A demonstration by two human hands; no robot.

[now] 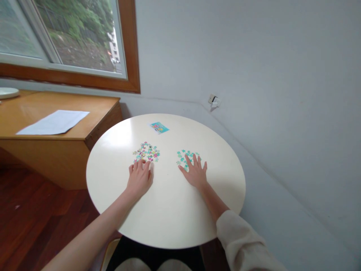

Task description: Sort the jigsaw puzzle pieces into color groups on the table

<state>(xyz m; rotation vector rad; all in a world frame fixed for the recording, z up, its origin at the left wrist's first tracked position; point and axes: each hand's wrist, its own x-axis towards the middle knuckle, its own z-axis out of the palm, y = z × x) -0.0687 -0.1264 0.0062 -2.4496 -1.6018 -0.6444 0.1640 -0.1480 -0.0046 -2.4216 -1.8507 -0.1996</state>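
Two heaps of small jigsaw pieces lie on a round cream table point(169, 210). The left heap point(147, 151) is mixed pink, teal and yellow. The right heap point(186, 156) is mostly teal. My left hand point(139, 177) rests just below the left heap, fingers curled down with their tips at its near edge. My right hand point(195, 171) lies flat with fingers spread, its fingertips over the near part of the teal heap. A small colourful picture card point(159, 127) sits further back on the table.
A wooden desk point(56, 146) stands at the left with a sheet of paper point(55, 122) and a plate edge point(8, 92). A window is above it. A grey wall with a socket point(213, 100) runs close behind and right of the table. Dark wood floor lies below left.
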